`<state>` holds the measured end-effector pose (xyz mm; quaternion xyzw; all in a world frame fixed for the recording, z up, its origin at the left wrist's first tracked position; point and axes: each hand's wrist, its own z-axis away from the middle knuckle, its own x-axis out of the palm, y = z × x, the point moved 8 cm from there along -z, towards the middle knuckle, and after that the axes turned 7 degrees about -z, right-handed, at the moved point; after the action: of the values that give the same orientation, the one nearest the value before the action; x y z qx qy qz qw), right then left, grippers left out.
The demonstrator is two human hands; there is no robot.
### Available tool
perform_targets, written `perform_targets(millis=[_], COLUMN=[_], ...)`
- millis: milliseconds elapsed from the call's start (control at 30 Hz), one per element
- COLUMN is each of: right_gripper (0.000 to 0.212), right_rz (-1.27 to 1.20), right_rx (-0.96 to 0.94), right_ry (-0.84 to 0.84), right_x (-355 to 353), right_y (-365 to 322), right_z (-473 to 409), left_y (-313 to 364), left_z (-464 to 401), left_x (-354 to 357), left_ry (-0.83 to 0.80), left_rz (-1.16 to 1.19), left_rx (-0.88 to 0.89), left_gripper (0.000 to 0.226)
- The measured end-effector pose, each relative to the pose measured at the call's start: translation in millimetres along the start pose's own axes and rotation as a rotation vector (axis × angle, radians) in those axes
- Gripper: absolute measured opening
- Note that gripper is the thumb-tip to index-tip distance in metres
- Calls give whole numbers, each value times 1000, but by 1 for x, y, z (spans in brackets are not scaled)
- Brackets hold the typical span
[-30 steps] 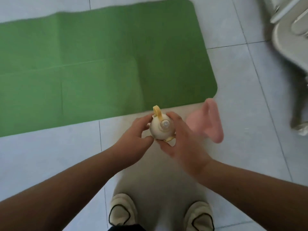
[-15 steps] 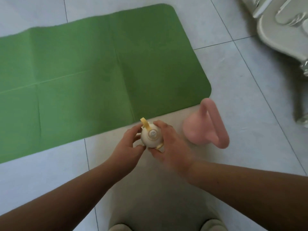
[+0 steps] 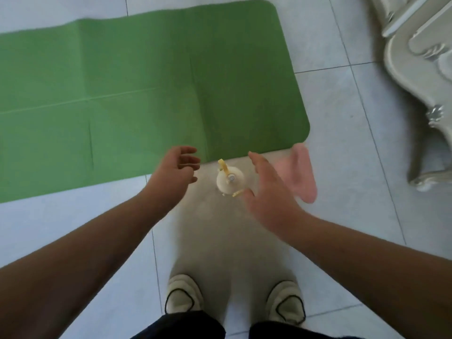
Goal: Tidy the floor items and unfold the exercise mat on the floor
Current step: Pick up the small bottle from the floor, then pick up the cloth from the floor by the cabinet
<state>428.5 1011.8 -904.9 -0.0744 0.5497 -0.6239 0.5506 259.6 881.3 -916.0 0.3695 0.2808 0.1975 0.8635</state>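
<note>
Both hands are letting go now: left hand [image 3: 177, 168] and right hand [image 3: 267, 192] are spreading open, holding nothing. Between them the cream bottle [image 3: 230, 181] is standing on the floor, just beside the unfolded green mat [image 3: 146, 94] and pink kettlebell [image 3: 302, 174].

Pale tiled floor [image 3: 342, 118]; ornate cream furniture [image 3: 415, 57], perhaps a chair, at right.

Bright, soft daylight, no glare. Right hand [image 3: 269, 192] and pink kettlebell [image 3: 302, 174] motion-blurred (edges smeared). Faint shadow on tiles below. Wide-angle bend at edges; overall soft focus.
</note>
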Motion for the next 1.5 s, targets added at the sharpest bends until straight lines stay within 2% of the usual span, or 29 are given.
perform_targets(millis=[167, 333, 467, 600, 700, 867, 1067, 1267, 1400, 1500], right_gripper=[49, 44, 40, 35, 38, 44, 42, 41, 37, 25], right_rz=[-217, -378, -532, -601, -606, -717, -767, -859, -847, -822], right_rx=[26, -10, -39, -138, -209, -222, -126, 19, 203, 347], right_ry=[150, 291, 411, 494, 547, 695, 841, 951, 971, 908], right_x=[-114, -237, -312, -365, -400, -474, -564, -647, -689, -699], right_y=[-143, -344, -471, -553, -584, -586, -536, -429, -331, -257], right_z=[75, 174, 246, 293, 310, 327, 334, 292, 211, 131], left_y=[130, 314, 437, 529, 583, 663, 739, 792, 800, 785], left_z=[108, 254, 347, 401, 419, 432, 419, 351, 258, 172], left_x=[-75, -173, -231, -269, -277, -244, -142, -9, 92, 163], left_ry=[42, 99, 75, 49, 20, -62, -212, -327, -317, -296], left_rz=[167, 246, 243, 206, 219, 249, 202, 143, 67, 34], left_rx=[6, 85, 202, 354, 443, 535, 569, 541, 446, 346], left_gripper=[48, 45, 43, 38, 37, 37, 33, 31, 34, 37])
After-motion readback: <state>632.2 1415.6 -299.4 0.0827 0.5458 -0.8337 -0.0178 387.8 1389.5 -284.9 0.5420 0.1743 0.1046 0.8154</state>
